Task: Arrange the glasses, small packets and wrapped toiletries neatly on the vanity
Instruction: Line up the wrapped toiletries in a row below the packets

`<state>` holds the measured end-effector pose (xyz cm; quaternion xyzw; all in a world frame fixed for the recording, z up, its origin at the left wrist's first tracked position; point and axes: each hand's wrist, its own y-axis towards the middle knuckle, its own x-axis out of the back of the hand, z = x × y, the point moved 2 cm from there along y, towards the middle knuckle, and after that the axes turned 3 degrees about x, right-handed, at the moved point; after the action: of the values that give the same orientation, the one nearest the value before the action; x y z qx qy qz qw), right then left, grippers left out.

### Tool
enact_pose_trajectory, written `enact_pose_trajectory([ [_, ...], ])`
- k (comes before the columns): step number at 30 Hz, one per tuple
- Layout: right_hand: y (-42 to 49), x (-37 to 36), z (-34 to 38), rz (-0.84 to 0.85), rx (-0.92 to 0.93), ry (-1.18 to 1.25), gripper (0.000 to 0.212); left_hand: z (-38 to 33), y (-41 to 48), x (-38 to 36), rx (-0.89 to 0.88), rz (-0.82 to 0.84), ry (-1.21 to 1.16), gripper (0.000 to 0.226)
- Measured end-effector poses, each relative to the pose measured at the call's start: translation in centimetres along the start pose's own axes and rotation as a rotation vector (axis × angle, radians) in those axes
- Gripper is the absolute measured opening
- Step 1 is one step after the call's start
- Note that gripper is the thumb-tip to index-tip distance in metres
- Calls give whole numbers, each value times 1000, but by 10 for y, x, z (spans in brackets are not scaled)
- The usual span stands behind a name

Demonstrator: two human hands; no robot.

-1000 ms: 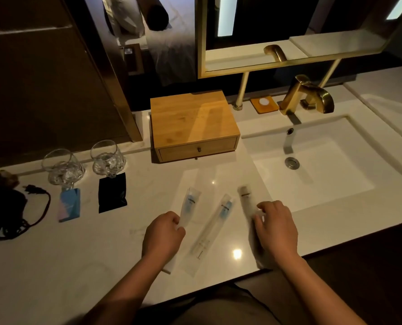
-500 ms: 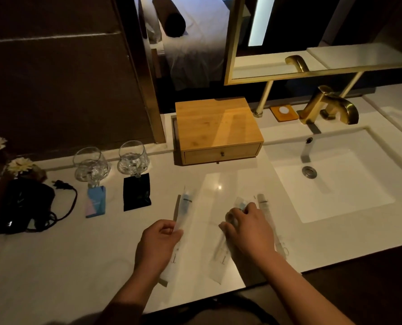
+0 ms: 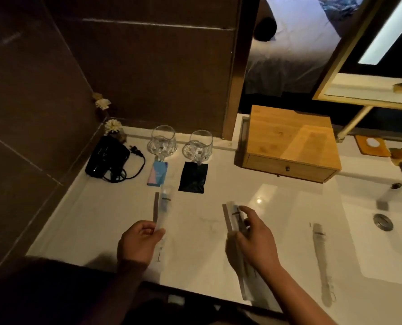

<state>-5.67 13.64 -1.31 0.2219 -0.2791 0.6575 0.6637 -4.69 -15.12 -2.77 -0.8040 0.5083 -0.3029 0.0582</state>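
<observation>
We held one long clear-wrapped toiletry stick in our left hand, with the fingers curled and pinching its near end. It sat below the small blue and pink packet. Our right hand pinched a second clear-wrapped stick in the middle of the white stone tabletop, thumb on one side and fingers on the other. A third wrapped stick lay alone near the white sink.

We thought the best way was to lay each stick down flat and straight, all pointing the same way, with even gaps between them. The wraps looked thin and slippery, so a soft pinch was enough.

The two clear round glasses stood upright at the back and looked empty. The black square packet lay just in front of the right one. The wooden box with a small drawer was shut, so we could not see inside it.
</observation>
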Motion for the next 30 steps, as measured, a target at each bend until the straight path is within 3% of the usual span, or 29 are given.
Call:
enact_pose_trajectory([
  [7, 19, -30, 30, 153, 41, 55, 61, 8, 12, 25, 33, -114, -34, 27],
  [14, 14, -63, 53, 96, -114, 116, 61, 20, 48, 54, -22, -73, 233, 16],
  [17, 13, -87, 70, 59, -186, 131, 62, 23, 58, 63, -157, -19, 435, 18],
  [22, 19, -122, 99, -5, -225, 113, 62, 31, 65, 77, -410, 51, 589, 46],
  [30, 32, -141, 117, -22, -252, 51, 61, 25, 92, 83, -810, 155, 792, 52],
])
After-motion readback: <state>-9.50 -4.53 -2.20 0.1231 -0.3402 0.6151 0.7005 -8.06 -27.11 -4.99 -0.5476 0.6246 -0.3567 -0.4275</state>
